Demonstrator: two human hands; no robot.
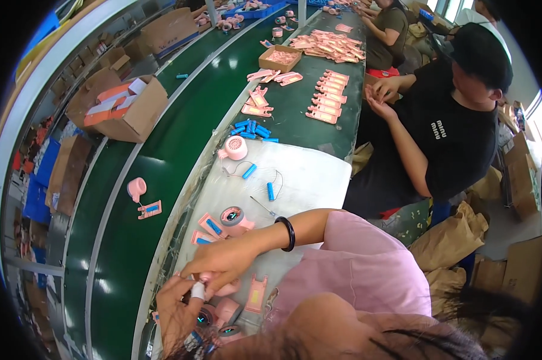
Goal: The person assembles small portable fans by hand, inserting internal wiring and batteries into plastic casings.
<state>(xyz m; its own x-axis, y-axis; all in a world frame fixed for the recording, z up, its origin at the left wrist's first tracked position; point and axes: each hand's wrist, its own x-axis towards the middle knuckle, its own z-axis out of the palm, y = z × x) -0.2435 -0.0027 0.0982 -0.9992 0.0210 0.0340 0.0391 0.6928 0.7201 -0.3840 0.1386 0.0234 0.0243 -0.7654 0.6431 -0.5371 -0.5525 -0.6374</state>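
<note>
My left hand [179, 306] and my right hand [226, 262] meet at the near left edge of the white work mat [307, 174]. Fingers of both are closed together around a small pink plastic part [206, 277], mostly hidden by them. White wrapping covers one finger of my left hand. Just below lie round-headed pink fan bodies [226, 312] with dark display faces. A flat pink handle cover [257, 294] lies right of my hands. Beyond my right hand are another fan body [235, 220] and pink covers holding blue battery cells [211, 226].
A screwdriver [263, 206], wired blue cells [271, 191] and a pink fan head [235, 147] lie farther up the mat. Loose blue cells [253, 129] and rows of pink covers [328, 99] lie beyond. A green conveyor [139, 174] runs left; a co-worker [445, 120] sits right.
</note>
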